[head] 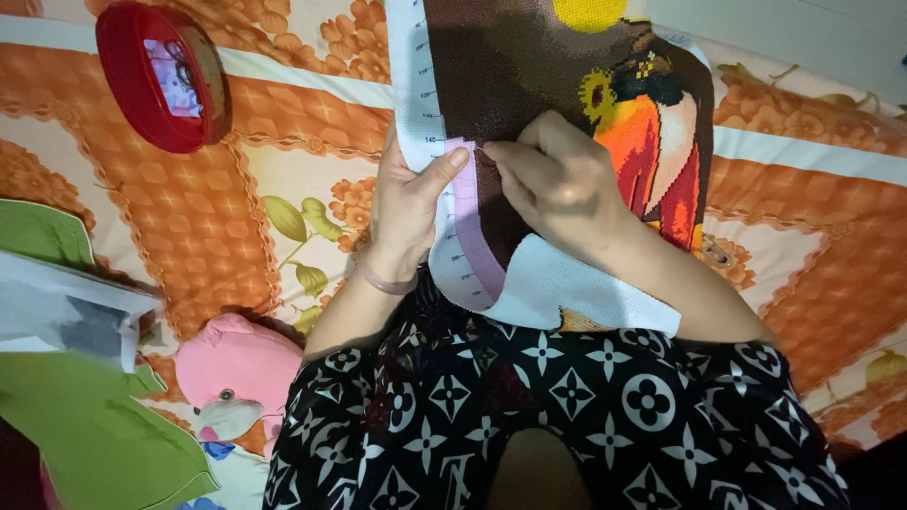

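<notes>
A cross-stitch canvas (529, 66) lies over my lap, mostly dark brown with a yellow disc, a sunflower and an orange, red and white bird shape. Its white left border carries printed marks and a pink stitched strip (468, 222). My left hand (406, 203) grips that border, thumb on top of the fabric edge. My right hand (553, 175) rests on the brown area with fingers pinched together on a thin needle (484, 149), next to the left thumb.
An orange floral bedsheet (189, 217) lies beneath. A round red tin (162, 76) sits at upper left. A pink plush toy (236, 373) lies beside my left elbow. Green cloth (85, 434) and a plastic bag (57, 307) fill the left edge. My black patterned garment (567, 416) covers my lap.
</notes>
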